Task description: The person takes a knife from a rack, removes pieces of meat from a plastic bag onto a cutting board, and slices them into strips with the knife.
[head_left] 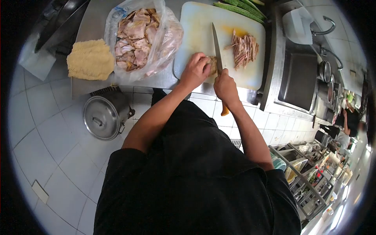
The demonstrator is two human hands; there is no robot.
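My right hand (226, 87) is closed around the orange handle of a long kitchen knife (217, 45), whose blade points to the far side of the cutting board (197, 23). With fingers curled, my left hand (194, 71) holds down a brownish piece of meat (212, 65) right beside the blade. Right of the knife lies a pile of thin meat strips (244, 49) on the board. On the left, an open plastic bag (170, 31) contains many pinkish meat pieces (138, 34).
A folded tan towel (90, 60) sits at the counter's left end. Long green vegetables (244, 9) lie behind the board. A sink (298, 76) is to the right. A lidded metal pot (102, 117) stands below. People (346, 121) and a loaded rack (309, 176) are farther right.
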